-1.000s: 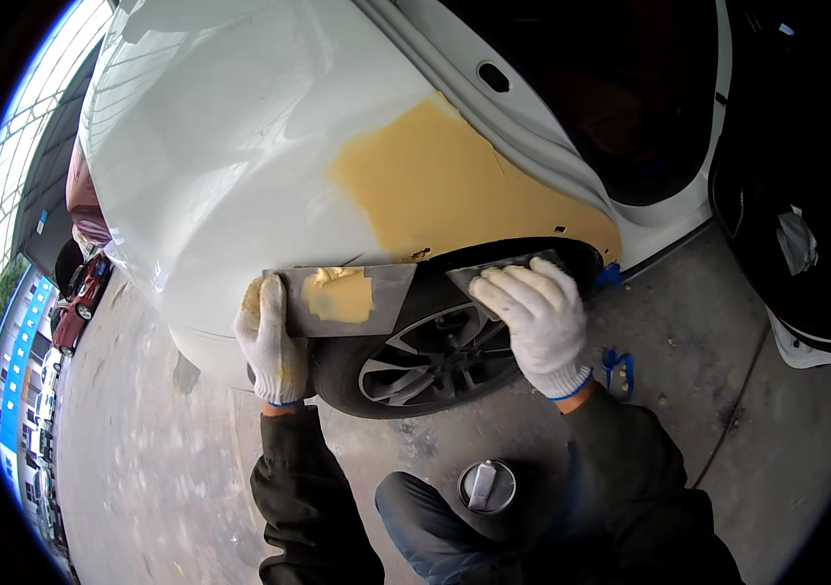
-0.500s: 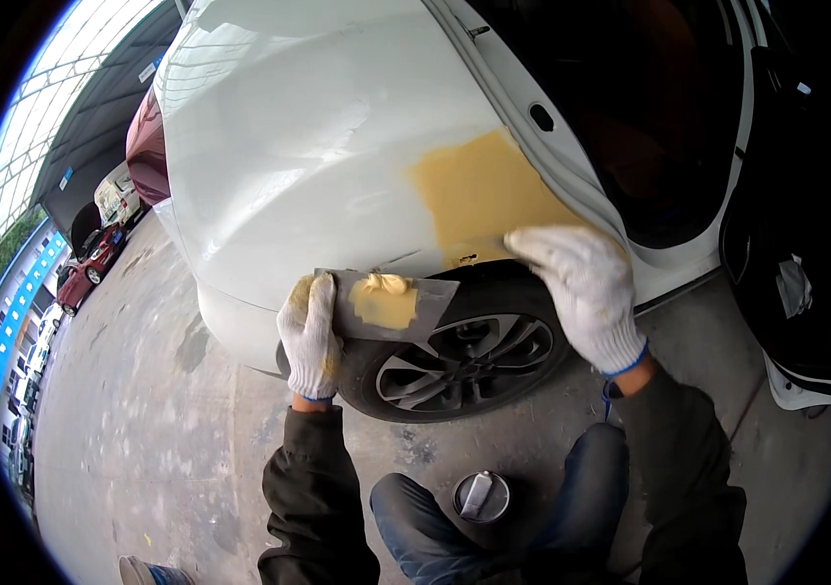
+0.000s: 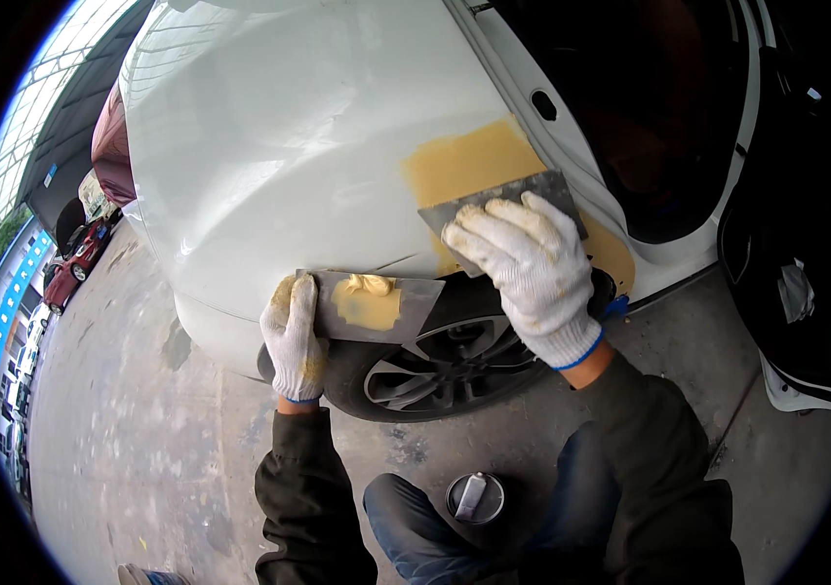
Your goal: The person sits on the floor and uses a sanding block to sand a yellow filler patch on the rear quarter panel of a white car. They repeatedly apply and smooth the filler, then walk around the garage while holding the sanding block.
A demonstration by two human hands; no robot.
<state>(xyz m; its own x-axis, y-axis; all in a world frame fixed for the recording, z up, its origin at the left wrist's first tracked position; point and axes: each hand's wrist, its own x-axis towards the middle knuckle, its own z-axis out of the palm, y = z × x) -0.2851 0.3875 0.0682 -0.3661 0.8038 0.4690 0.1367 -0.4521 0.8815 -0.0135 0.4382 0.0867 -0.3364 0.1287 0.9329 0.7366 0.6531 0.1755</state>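
Two tools in hand: your right hand point(image 3: 531, 265) has lifted the flat grey spreader point(image 3: 503, 210) onto the matte yellow filler point(image 3: 469, 161), fingers spread across its back, so spreading has begun. Your left hand point(image 3: 295, 336) pinches the board point(image 3: 376, 305) by its edge against the glossy white panel point(image 3: 298, 146).

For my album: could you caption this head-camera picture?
Right hand presses a spreader to yellow filler on a white car; left hand holds a filler-loaded board.

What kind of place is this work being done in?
Probably a car body repair yard or workshop forecourt. A white car panel bears a yellow filler patch, the right hand presses a spreader on it, and other cars stand on concrete.
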